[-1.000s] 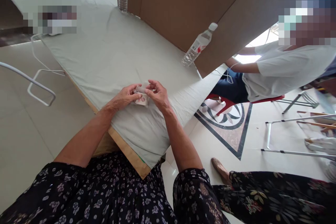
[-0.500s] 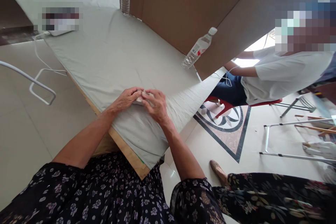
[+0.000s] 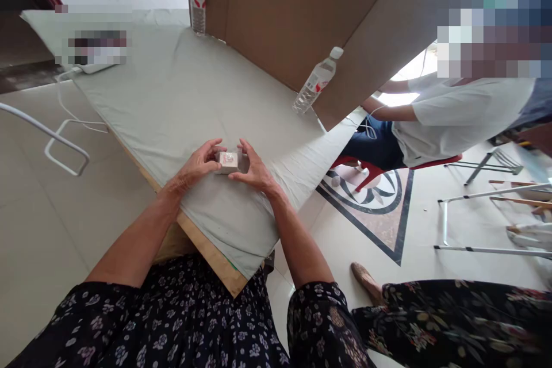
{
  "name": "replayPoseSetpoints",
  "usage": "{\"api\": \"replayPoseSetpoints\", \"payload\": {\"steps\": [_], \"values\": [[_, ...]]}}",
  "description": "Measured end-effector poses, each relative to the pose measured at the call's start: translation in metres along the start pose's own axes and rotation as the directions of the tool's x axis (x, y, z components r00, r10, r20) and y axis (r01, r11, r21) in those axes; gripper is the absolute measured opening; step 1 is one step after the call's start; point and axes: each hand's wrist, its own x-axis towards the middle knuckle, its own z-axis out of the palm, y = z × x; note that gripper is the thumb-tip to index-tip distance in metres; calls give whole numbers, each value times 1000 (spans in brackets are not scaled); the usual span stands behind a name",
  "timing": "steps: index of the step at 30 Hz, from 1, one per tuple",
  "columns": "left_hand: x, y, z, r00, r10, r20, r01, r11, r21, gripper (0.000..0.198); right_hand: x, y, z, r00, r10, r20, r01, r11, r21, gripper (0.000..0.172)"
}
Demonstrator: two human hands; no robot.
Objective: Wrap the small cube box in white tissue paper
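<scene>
A small white box (image 3: pixel 228 162) with reddish print on its top sits on the cloth-covered table (image 3: pixel 142 92) near its front corner. My left hand (image 3: pixel 199 164) is at the box's left end, thumb against the near edge and fingers curled behind. My right hand (image 3: pixel 254 168) is around the right end with thumb and fingers apart; its thumb tip is by the box's near right corner. A greyish patch, shadow or clear wrapping, shows between box and right palm; I cannot tell which.
Two water bottles, one upright (image 3: pixel 198 0) and one appearing tilted (image 3: pixel 317 81), stand by a large brown cardboard panel (image 3: pixel 276 17). A white corded device (image 3: pixel 101 63) lies at the far left. Beyond the panel a person in a white shirt (image 3: pixel 466 103) sits on a red chair (image 3: pixel 371 175).
My hands have moved apart from their pinch over the box, uncovering its printed top. My right hand's fingers have spread. The whole view has shifted slightly.
</scene>
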Motion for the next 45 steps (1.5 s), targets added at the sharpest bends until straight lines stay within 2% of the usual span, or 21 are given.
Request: {"api": "replayPoseSetpoints", "payload": {"steps": [3,6,9,12,16,24,28,33,36,40,43,45], "values": [[1,-3,1,998,59,29,-60,998,34,87,4,4,7,999,-7,-48,8,1000,18,96],[2,-3,5,989,146,-27,-142,983,118,84,4,5,10,989,-8,-150,10,1000,9,87],[3,-2,6,983,162,-92,-133,956,262,85,3,7,9,988,24,-155,-27,999,-19,83],[4,-5,3,985,131,-112,-94,953,288,88,-1,9,6,990,37,-135,-37,999,5,90],[2,-11,-1,981,156,-120,-113,947,302,90,-12,9,-1,976,83,-201,-61,992,114,104],[3,-18,0,978,168,-127,-108,916,387,91,-12,11,0,976,107,-192,-86,990,116,108],[3,-18,0,976,180,-124,-115,905,409,89,-14,8,1,973,99,-207,-72,988,135,102],[-1,-15,5,957,264,-117,-172,846,504,77,-18,4,-2,962,126,-240,-92,984,151,77],[-2,-14,8,934,349,-80,-236,768,595,61,-17,3,-1,966,105,-238,-90,993,74,74],[-1,-14,9,914,403,-50,-275,704,654,50,-11,0,5,977,-43,-211,8,987,-162,77],[0,-15,10,914,404,-50,-272,697,664,48,-11,-3,13,976,-114,-188,54,953,-299,64],[-1,-14,11,917,398,-36,-276,696,662,47,-14,-5,14,974,-123,-189,56,944,-326,56]]}}
